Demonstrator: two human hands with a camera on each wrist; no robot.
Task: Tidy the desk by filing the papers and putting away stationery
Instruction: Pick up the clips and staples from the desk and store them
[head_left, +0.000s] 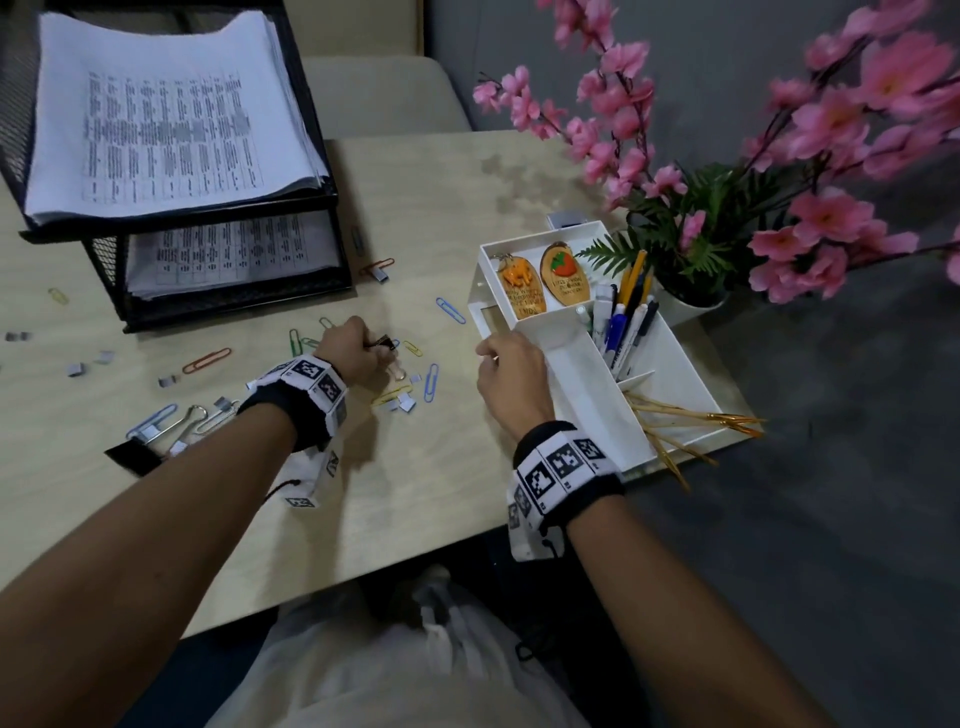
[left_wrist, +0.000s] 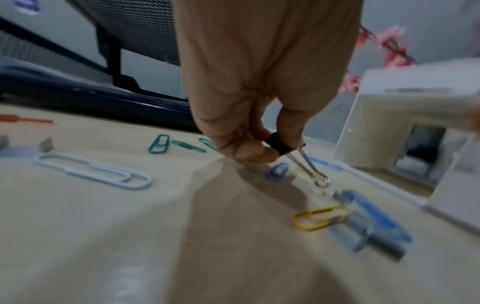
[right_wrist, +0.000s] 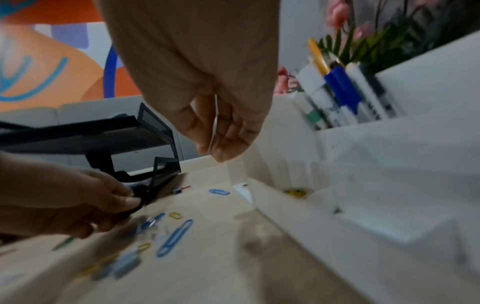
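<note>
My left hand (head_left: 363, 345) pinches a small black binder clip (head_left: 383, 341) between thumb and forefinger just above the desk. In the left wrist view the binder clip's (left_wrist: 279, 145) silver handles point down at the wood. My right hand (head_left: 493, 357) hovers at the near left edge of the white organizer tray (head_left: 587, 410). In the right wrist view the right hand (right_wrist: 215, 148) pinches a thin pale paper clip (right_wrist: 215, 121). Coloured paper clips lie scattered between the hands, among them a blue one (head_left: 431, 382) and a yellow one (left_wrist: 319, 216).
A black mesh paper tray (head_left: 228, 306) with printed sheets (head_left: 156, 119) stands at the back left. Pens (head_left: 623, 317) and two keychains (head_left: 540, 280) fill the organizer. Pink flowers (head_left: 727, 208) rise behind it. Staple strips (head_left: 405, 402) and larger clips (head_left: 171, 426) lie left.
</note>
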